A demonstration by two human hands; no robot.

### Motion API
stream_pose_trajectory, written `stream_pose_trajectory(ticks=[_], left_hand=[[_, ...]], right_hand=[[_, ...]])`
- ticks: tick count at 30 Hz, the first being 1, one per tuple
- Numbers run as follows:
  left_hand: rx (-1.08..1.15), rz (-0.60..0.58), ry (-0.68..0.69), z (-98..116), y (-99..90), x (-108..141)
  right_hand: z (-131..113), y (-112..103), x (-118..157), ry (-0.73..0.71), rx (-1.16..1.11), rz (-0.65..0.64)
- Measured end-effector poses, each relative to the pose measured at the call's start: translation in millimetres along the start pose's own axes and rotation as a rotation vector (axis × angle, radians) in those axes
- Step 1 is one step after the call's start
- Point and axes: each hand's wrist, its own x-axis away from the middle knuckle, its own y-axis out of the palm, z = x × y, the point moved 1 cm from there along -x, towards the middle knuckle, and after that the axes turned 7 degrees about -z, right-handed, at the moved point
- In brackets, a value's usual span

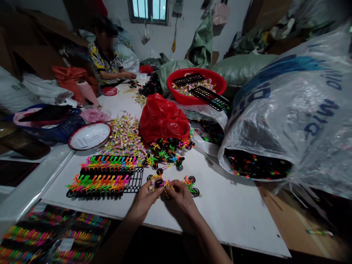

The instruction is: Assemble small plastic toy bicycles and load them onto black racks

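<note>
Near the front of the white table, my left hand (147, 196) is closed on a small toy bicycle (159, 184) with black wheels, and a small patterned tube shows beside its fingers. My right hand (180, 194) pinches the pink and yellow part of the same toy; the fingers partly hide it. Just right of the hands lie loose toy bicycles (191, 185) in orange and green. On the left, rows of colourful toy bicycles (101, 179) stand in a black grid rack (135, 179). Behind the hands is a pile of loose bicycles (165, 152).
Patterned tubes (123, 135) are heaped beside a white bowl (90, 136) and red bag (163, 117). A red basin (183, 97) stands behind. A large sack (288, 106) bulges at right. Packed bicycles (52, 234) lie lower left. Another person (106, 58) sits at the far left.
</note>
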Motion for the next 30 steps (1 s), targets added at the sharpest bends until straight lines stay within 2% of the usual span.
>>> stream_pose_trajectory(ticks=[2, 3, 6, 9, 12, 17, 20, 23, 25, 28, 30], left_hand=[[0.082, -0.051, -0.032, -5.5, -2.8, 3.4], [0.105, -0.068, -0.041, -8.6, -4.5, 4.4], [0.142, -0.036, -0.045, -17.0, -9.0, 5.4], [0.157, -0.028, -0.022, -19.1, -10.0, 6.1], [0.188, -0.086, -0.042, -13.6, -8.5, 9.1], [0.144, -0.203, -0.125, -1.9, -11.4, 16.4], [-0.037, -0.240, -0.092, -1.7, -13.5, 20.1], [-0.189, -0.101, 0.011, -9.9, -8.8, 22.6], [-0.184, -0.007, 0.049, -18.3, -2.7, 24.0], [-0.120, -0.029, 0.017, -26.5, 2.4, 24.8], [-0.100, -0.096, -0.037, -25.4, -1.6, 24.5]], right_hand=[[-7.4, -3.7, 0.0, -0.091, 0.115, 0.166], [-10.6, -4.2, 0.1, -0.132, 0.171, 0.206], [-11.6, -1.0, -0.1, -0.110, 0.227, 0.131], [-4.6, 3.3, 0.8, -0.003, 0.116, 0.044], [-4.0, 4.7, 4.8, 0.021, 0.005, 0.006], [-9.4, 6.0, 14.3, 0.123, -0.167, -0.167], [-2.4, 9.5, 17.2, 0.134, -0.175, -0.128], [11.0, 17.4, 16.8, 0.069, -0.049, 0.038], [18.4, 22.2, 16.5, 0.044, 0.025, 0.102], [17.2, 13.8, 20.4, 0.062, 0.060, 0.024], [4.2, -9.6, 25.8, 0.052, 0.154, -0.033]])
